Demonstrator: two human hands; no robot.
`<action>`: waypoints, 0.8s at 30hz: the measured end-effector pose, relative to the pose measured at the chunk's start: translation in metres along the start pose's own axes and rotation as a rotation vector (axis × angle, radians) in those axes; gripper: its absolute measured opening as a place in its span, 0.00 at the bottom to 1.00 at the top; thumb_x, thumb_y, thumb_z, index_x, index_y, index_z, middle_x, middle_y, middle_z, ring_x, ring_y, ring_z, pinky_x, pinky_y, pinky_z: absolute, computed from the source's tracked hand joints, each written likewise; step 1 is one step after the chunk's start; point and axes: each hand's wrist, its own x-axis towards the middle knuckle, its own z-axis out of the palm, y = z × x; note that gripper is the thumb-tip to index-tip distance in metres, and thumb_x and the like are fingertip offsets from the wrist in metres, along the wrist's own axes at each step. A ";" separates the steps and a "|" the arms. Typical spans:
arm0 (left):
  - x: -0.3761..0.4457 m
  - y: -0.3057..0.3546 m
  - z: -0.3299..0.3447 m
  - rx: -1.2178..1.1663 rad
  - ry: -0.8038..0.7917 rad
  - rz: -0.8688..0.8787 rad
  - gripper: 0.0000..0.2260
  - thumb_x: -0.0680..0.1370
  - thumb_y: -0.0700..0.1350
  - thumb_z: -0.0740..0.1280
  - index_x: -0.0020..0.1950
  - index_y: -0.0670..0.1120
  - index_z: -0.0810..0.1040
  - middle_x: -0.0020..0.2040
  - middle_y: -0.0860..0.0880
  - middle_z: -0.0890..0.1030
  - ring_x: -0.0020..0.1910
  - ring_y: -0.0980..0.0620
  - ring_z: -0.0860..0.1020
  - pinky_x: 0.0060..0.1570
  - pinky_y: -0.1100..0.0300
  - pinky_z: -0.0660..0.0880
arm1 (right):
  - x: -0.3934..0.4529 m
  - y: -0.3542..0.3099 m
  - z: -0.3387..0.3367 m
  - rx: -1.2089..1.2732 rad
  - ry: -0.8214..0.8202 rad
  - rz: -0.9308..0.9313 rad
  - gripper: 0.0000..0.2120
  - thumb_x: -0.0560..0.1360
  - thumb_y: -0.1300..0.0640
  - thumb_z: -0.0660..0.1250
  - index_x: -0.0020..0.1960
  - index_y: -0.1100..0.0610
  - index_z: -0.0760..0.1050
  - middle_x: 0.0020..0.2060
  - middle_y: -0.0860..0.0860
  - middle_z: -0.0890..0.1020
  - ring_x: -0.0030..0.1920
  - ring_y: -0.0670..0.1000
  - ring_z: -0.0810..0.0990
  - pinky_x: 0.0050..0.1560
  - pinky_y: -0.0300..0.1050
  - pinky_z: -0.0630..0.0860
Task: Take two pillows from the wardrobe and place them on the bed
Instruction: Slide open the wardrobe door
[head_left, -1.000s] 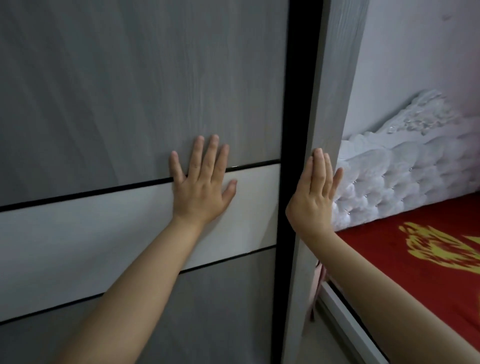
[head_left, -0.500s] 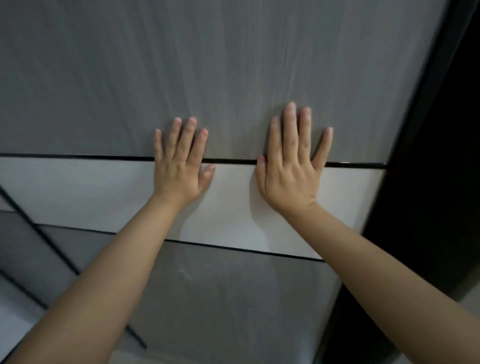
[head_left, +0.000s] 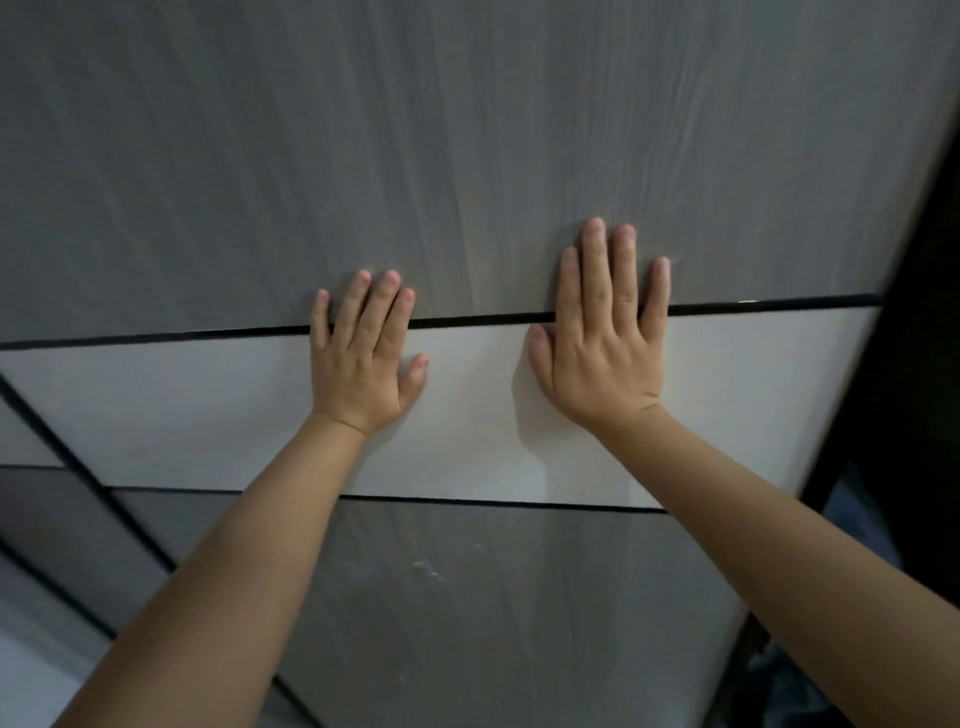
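A grey wood-grain sliding wardrobe door (head_left: 467, 156) with a white band across its middle fills the view. My left hand (head_left: 361, 358) lies flat on it, fingers spread over the black seam above the white band. My right hand (head_left: 602, 338) is pressed flat beside it, a little higher and to the right. Both palms touch the door and hold nothing. A dark opening of the wardrobe (head_left: 914, 395) shows past the door's right edge. No pillow and no bed are in view.
A second door panel (head_left: 62, 519) overlaps behind at the lower left, with black frame lines. Dim, dark shapes sit low inside the wardrobe opening at the right edge; what they are cannot be told.
My right hand left the door's edge and now lies flat on the door face. The door has slid left, the dark opening at the right has widened, and the bed has gone out of view.
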 end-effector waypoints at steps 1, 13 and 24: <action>-0.007 -0.012 0.003 -0.003 0.018 0.001 0.27 0.79 0.55 0.43 0.75 0.52 0.35 0.75 0.60 0.33 0.75 0.60 0.35 0.74 0.58 0.33 | 0.003 -0.014 0.002 -0.012 -0.004 0.009 0.26 0.73 0.50 0.56 0.65 0.66 0.63 0.61 0.64 0.78 0.62 0.65 0.75 0.74 0.51 0.35; -0.082 -0.156 0.009 -0.004 0.068 0.037 0.29 0.79 0.54 0.47 0.76 0.50 0.38 0.76 0.58 0.34 0.75 0.58 0.37 0.74 0.56 0.34 | 0.028 -0.170 0.021 -0.059 -0.004 -0.014 0.27 0.72 0.49 0.55 0.64 0.67 0.64 0.59 0.67 0.78 0.60 0.68 0.75 0.63 0.62 0.59; -0.139 -0.281 -0.008 -0.008 0.121 -0.018 0.19 0.72 0.50 0.58 0.60 0.43 0.68 0.61 0.46 0.66 0.66 0.49 0.64 0.70 0.55 0.49 | 0.050 -0.313 0.030 -0.013 -0.034 0.006 0.26 0.72 0.50 0.56 0.62 0.67 0.65 0.57 0.68 0.79 0.58 0.70 0.76 0.61 0.62 0.59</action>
